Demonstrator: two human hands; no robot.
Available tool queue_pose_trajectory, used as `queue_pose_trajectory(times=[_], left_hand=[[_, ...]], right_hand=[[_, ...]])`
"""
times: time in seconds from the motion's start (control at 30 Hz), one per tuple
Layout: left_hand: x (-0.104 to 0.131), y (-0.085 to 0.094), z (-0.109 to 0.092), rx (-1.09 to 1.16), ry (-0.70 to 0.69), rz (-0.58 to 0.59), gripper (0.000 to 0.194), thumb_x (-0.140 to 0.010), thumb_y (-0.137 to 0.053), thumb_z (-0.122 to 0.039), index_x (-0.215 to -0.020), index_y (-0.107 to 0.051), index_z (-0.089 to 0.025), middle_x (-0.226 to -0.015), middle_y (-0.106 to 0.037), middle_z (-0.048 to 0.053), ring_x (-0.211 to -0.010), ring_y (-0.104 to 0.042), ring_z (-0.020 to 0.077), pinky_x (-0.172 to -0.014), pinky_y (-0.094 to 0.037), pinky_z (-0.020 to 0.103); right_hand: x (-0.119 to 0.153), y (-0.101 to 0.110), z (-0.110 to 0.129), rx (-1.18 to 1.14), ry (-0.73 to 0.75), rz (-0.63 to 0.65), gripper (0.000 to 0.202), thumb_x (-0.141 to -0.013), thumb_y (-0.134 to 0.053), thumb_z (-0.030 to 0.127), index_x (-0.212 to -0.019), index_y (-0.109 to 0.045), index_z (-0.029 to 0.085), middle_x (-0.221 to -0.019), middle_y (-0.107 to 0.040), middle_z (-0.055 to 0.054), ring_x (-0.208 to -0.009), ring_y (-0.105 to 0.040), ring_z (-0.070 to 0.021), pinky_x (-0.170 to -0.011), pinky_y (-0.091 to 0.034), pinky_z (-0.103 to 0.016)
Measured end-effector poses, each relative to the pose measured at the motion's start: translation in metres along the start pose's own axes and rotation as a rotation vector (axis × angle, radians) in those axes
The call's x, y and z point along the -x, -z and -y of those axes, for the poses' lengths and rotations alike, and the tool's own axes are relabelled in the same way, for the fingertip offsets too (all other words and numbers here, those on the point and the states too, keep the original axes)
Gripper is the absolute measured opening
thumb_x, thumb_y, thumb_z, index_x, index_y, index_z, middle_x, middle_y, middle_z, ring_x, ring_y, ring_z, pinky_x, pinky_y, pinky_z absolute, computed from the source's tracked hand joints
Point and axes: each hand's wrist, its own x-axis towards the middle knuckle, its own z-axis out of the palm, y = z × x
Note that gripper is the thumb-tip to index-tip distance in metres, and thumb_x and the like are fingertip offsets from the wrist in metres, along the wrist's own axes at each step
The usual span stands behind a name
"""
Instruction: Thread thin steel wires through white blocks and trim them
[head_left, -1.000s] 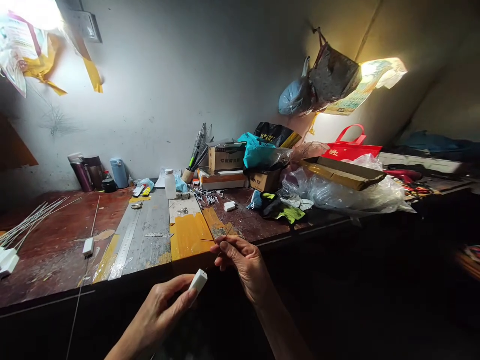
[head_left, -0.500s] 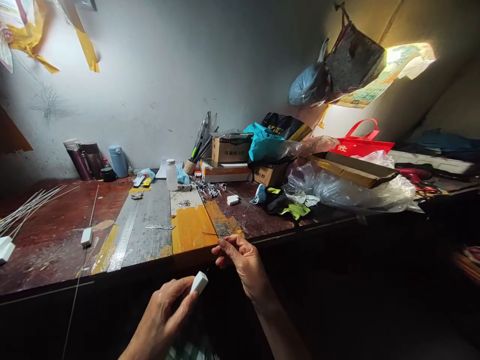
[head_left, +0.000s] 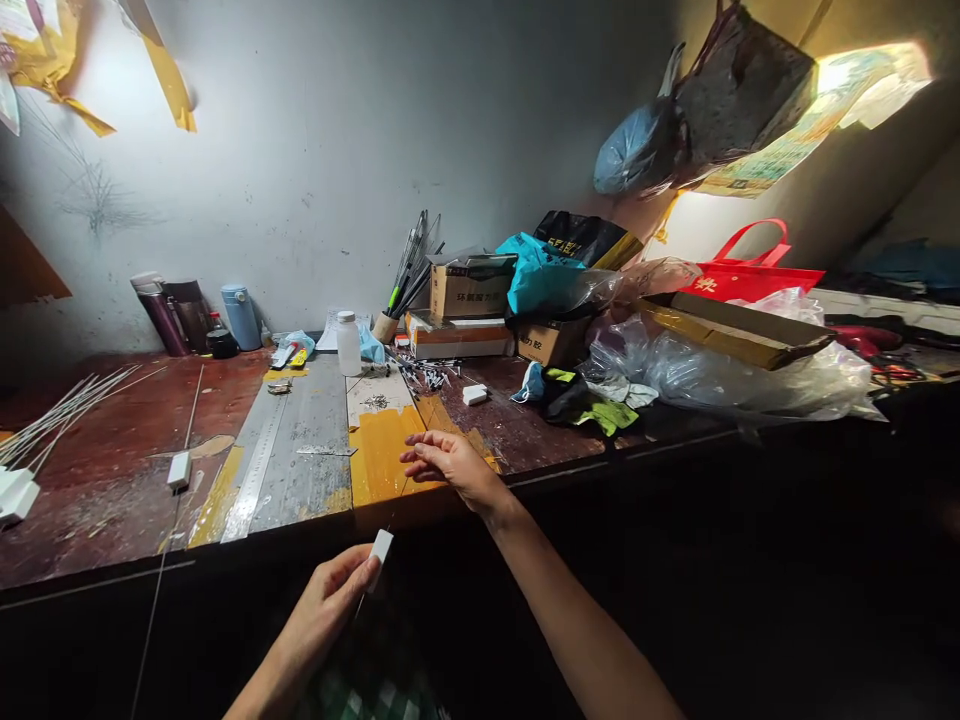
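In my left hand [head_left: 330, 602] is a small white rectangular block [head_left: 381, 552], pinched between thumb and fingers below the table's front edge. A thin wire [head_left: 392, 514] rises from the block's top toward my right hand [head_left: 454, 468], and a thin length also shows beneath the block. My right hand is above the yellow-taped board [head_left: 375, 470], its fingers bent and closed around the wire's upper part; the exact contact is too fine to see. Another white block [head_left: 179, 470] with a rod through it lies on the table to the left.
White blocks with several rods [head_left: 75, 410] lie far left. A metal ruler [head_left: 259, 480] is on the grey board. Behind stand a white bottle [head_left: 348, 345] and a holder of rods [head_left: 386, 327]. Boxes [head_left: 472, 290] and plastic bags [head_left: 720, 385] crowd the right.
My right hand has moved up and left, away from the block, and the wire now runs between them. My left hand has shifted slightly left, turning the block more upright. The camera view has shifted slightly.
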Motion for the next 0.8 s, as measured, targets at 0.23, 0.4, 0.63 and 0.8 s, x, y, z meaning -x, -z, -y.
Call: queue_pose_trajectory(times=[0.23,0.4,0.63,0.8], left_hand=[[-0.009,-0.002,-0.001,0.075,0.066,-0.070,0.040,-0.069,-0.066,-0.058,-0.067,-0.068,-0.018,-0.059,-0.056,0.000,-0.059,-0.049,0.0165,-0.055,-0.036,0.024],[-0.013,0.002,0.006,0.116,0.125,-0.052,0.040,-0.068,-0.068,-0.056,-0.075,-0.071,-0.017,-0.062,-0.061,0.001,-0.063,-0.055,0.0182,-0.059,-0.039,0.025],[-0.016,0.008,0.011,0.057,0.116,0.011,0.038,-0.077,-0.062,-0.053,-0.082,-0.069,-0.016,-0.066,-0.059,0.000,-0.066,-0.051,0.0161,-0.060,-0.034,0.023],[-0.012,0.010,0.000,0.021,0.068,-0.012,0.038,-0.079,-0.059,-0.053,-0.078,-0.067,-0.016,-0.066,-0.055,-0.002,-0.063,-0.046,0.0148,-0.058,-0.032,0.024]], right_hand=[[-0.037,-0.012,-0.005,0.143,-0.053,-0.026,0.013,-0.077,-0.067,0.021,-0.069,-0.058,0.015,-0.066,-0.070,0.000,-0.047,-0.063,-0.0073,-0.045,-0.047,-0.015],[-0.048,-0.016,-0.007,0.263,-0.059,-0.072,0.019,-0.080,-0.063,0.016,-0.063,-0.053,0.016,-0.062,-0.069,0.000,-0.038,-0.056,-0.0056,-0.038,-0.043,-0.014],[-0.047,-0.017,-0.008,0.413,-0.058,-0.137,0.025,-0.080,-0.066,0.015,-0.063,-0.047,0.017,-0.053,-0.063,0.004,-0.033,-0.051,-0.0054,-0.032,-0.038,-0.013],[-0.043,-0.020,-0.003,0.446,-0.063,-0.126,0.027,-0.083,-0.064,0.018,-0.065,-0.043,0.019,-0.053,-0.061,0.004,-0.033,-0.050,-0.0050,-0.030,-0.037,-0.013]])
